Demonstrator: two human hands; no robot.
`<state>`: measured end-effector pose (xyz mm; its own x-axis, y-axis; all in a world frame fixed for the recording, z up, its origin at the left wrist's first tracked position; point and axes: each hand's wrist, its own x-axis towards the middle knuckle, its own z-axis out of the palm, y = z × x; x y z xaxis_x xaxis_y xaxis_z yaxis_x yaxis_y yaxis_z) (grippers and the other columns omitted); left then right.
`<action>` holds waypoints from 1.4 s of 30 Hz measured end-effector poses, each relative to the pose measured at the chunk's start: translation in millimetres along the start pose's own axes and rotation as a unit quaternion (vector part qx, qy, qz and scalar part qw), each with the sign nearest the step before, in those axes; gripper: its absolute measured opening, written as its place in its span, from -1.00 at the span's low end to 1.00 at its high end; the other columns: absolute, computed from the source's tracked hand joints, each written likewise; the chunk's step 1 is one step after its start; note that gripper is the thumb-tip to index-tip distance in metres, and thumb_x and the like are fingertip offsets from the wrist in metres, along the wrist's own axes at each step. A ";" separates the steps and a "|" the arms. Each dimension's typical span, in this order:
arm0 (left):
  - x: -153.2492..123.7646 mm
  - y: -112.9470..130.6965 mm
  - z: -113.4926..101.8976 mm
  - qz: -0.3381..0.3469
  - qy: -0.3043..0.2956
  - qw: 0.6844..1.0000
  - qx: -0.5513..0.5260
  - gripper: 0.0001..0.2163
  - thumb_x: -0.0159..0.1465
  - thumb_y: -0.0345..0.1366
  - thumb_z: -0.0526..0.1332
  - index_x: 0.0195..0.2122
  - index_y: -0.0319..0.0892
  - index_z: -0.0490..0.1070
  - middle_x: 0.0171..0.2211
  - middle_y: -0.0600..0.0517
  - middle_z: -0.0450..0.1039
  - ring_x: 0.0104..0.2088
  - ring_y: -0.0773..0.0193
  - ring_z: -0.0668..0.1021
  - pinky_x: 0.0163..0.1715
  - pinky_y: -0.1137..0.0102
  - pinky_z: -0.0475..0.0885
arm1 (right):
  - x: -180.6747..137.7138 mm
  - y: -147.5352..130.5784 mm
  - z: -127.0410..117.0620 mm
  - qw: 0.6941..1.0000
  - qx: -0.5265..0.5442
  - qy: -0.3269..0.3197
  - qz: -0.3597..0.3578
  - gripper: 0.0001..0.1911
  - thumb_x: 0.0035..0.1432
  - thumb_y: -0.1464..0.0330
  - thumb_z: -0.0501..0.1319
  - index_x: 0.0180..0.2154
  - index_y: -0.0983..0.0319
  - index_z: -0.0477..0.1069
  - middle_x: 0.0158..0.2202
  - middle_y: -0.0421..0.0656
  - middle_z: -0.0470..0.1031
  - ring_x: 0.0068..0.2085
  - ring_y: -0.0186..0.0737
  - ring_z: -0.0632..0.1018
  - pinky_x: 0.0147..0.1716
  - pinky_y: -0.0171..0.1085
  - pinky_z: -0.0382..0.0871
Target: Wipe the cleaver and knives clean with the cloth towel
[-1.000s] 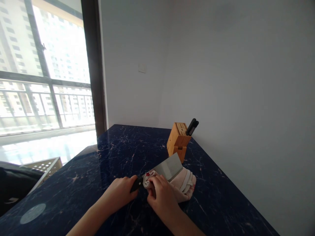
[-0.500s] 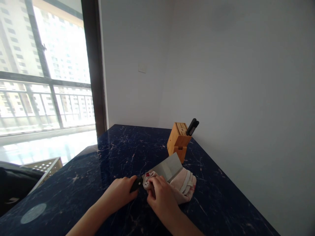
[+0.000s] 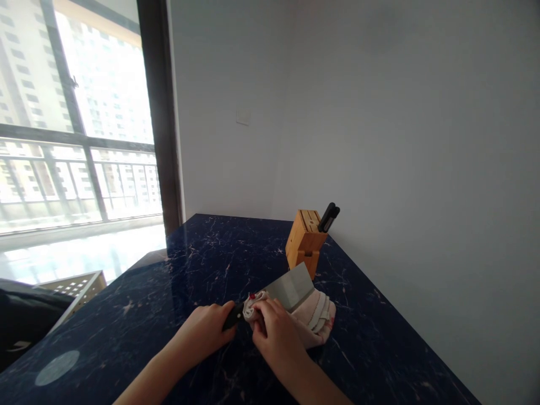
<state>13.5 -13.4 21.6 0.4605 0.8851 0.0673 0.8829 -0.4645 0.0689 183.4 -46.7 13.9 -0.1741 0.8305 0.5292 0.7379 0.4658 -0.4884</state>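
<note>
The cleaver point(image 3: 291, 289) has a broad, flat, rectangular blade of dull grey steel and a short black handle. It lies near the front of the counter point(image 3: 202, 259), a glossy dark blue slab veined with thin pale lines. Its blade rests on a soft, rumpled cloth point(image 3: 316, 318), which is cream with faint stripes and small red marks.

The left hand point(image 3: 206, 332) has its fingers clenched around the black handle, so only the handle's front end shows. The right hand point(image 3: 276, 334) has its fingers curled tight on a bunched fold of the cloth, pressed against the blade's heel, just beside the left hand.

Beyond the cloth, near the wall, stands a slanted wooden block point(image 3: 304, 243) with slots in its top. Two black knives point(image 3: 329, 216) sit in its far slots; the nearer slots look empty.
</note>
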 end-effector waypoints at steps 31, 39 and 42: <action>0.5 -7.2 3.7 0.015 0.034 0.999 -0.007 -0.81 0.17 -0.15 0.00 -0.34 -0.08 0.32 -0.48 0.02 0.50 -0.45 0.10 0.56 -0.53 0.40 0.30 | 2.8 28.7 -12.3 0.977 -0.194 -0.057 0.062 -0.70 -0.28 0.57 0.05 -0.37 0.24 0.27 -0.37 -0.09 0.39 -0.26 -0.10 0.39 -0.29 -0.23 0.24; 0.4 -6.4 2.5 0.016 0.030 0.999 -0.013 -0.81 0.17 -0.16 -0.01 -0.33 -0.07 0.33 -0.51 0.03 0.50 -0.48 0.12 0.56 -0.56 0.41 0.29 | 18.2 95.3 -41.3 0.977 -0.154 0.116 0.088 -0.78 -0.08 0.53 0.01 -0.31 0.23 0.22 -0.39 -0.10 0.36 -0.31 -0.14 0.40 -0.33 -0.23 0.25; 0.4 -6.6 2.6 0.013 0.030 0.999 -0.012 -0.82 0.17 -0.17 0.00 -0.34 -0.08 0.33 -0.51 0.02 0.50 -0.48 0.12 0.56 -0.56 0.41 0.29 | 19.6 102.7 -45.4 0.978 -0.138 0.136 0.074 -0.79 0.00 0.53 -0.04 -0.28 0.22 0.19 -0.34 -0.08 0.35 -0.29 -0.16 0.40 -0.31 -0.21 0.28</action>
<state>8.1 -9.9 18.6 0.4766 0.8697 0.1281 0.8679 -0.4887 0.0892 285.4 3.5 5.6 0.1007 0.7527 0.6507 0.8960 0.2156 -0.3881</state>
